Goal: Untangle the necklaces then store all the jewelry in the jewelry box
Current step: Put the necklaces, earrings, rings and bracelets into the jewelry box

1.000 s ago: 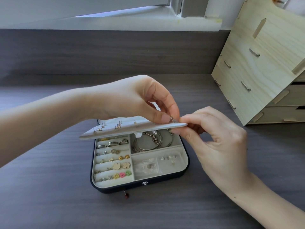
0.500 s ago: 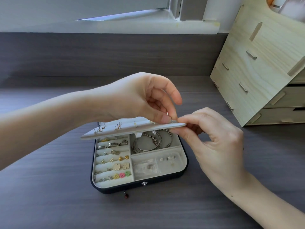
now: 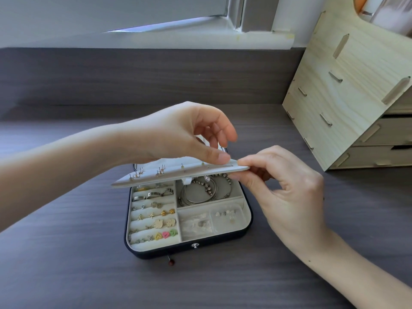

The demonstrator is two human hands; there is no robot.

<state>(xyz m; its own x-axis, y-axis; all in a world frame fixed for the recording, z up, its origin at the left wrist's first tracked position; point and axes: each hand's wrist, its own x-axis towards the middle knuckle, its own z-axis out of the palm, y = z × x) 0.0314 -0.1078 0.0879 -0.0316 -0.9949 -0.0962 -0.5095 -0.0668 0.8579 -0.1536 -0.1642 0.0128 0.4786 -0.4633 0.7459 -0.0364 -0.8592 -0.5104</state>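
Sitting on a dark grey wood-grain desk (image 3: pixel 66 264), near its front middle, an open jewelry box (image 3: pixel 156 253) shows filled compartments. Above it the right hand (image 3: pixel 289 192) pinches the end of a pale earring panel (image 3: pixel 178 175), holding it level. The left hand (image 3: pixel 178 134) rests its thumb on the panel, fingers loosely arched, holding nothing. A pale wooden drawer unit (image 3: pixel 345 97) stands at the right; a white window sill (image 3: pixel 178 39) runs behind.
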